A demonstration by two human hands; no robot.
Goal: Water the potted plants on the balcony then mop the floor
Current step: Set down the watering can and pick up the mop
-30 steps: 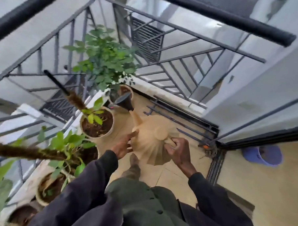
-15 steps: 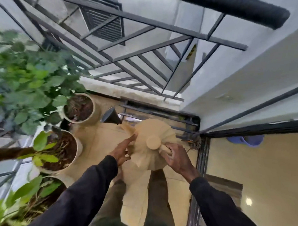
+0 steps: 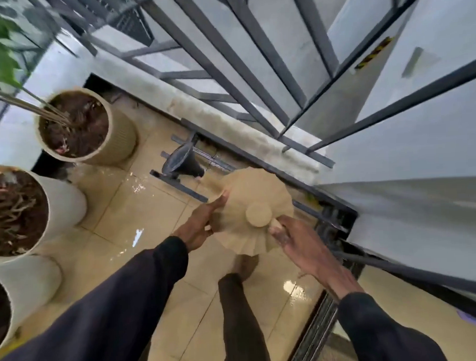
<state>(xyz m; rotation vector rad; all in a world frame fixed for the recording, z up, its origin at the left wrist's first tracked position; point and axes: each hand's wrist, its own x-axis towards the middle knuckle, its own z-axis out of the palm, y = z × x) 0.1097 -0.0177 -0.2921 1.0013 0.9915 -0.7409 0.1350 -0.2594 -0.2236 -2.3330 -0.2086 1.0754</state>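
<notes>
Risked slopping water from the rose point(image 3: 180, 162) onto the wet floor point(image 3: 118, 210), short of the pots point(image 3: 120, 141), and slipping there. Gripped the can point(image 3: 253, 215) by its handle in the right hand point(image 3: 296, 240); pressed the left hand point(image 3: 198, 225), fingers straight, against its side. Held it right of the pots, near the railing point(image 3: 221, 69).

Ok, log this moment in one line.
left hand: steadies can side | right hand: grips can handle | spout: over floor, clear of pots | floor: wet
</notes>
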